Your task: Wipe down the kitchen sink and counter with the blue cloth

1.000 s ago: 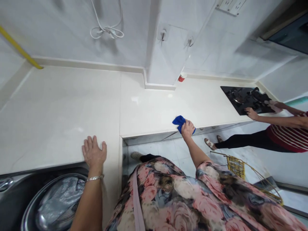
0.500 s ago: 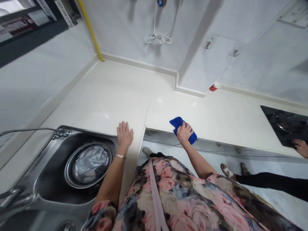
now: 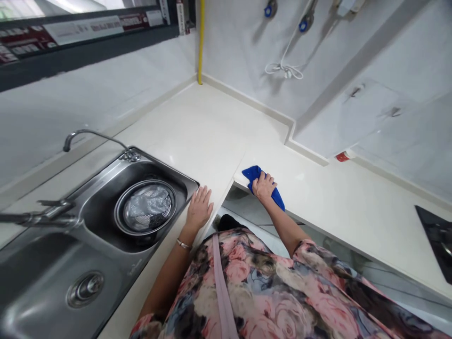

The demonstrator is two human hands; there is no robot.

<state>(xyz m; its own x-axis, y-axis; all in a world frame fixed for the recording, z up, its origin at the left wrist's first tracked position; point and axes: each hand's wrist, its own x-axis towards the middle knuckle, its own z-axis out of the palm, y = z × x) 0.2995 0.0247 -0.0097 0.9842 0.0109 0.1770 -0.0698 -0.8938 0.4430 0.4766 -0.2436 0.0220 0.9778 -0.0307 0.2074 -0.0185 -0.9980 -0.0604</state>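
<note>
The right hand (image 3: 264, 185) presses down on a blue cleaning cloth (image 3: 254, 173), fingers curled over its bunched middle so that the cloth shows past the knuckles on the far side and past the wrist on the near side. The cloth lies on the cream worktop (image 3: 318, 197), right at the front edge of the worktop's lower section, just beside the step where that section meets the higher one.

The left hand (image 3: 199, 207) lies flat and open on the higher section, palm down, fingers spread a little, holding nothing. It rests on the narrow strip of worktop between the stainless steel sink (image 3: 106, 226) and the step, close to the sink's right corner. A thin bracelet (image 3: 183, 244) circles the left wrist.

In the sink's far bowl sits a round metal strainer basket (image 3: 146, 207) with something crumpled and shiny inside; what it is cannot be told. The near bowl shows a drain plug (image 3: 84, 288). A curved tap (image 3: 83, 136) rises behind the sink, on its far rim.

Well to the right of the cloth, a small red-and-white container (image 3: 343, 156) stands against the wall at the back of the worktop. Farther right still, at the frame's edge, lies the corner of a black hob (image 3: 438, 235). A yellow pipe (image 3: 201, 37) runs up the wall corner behind the sink, and a looped white cord (image 3: 284, 70) hangs on the wall beyond the cloth.
</note>
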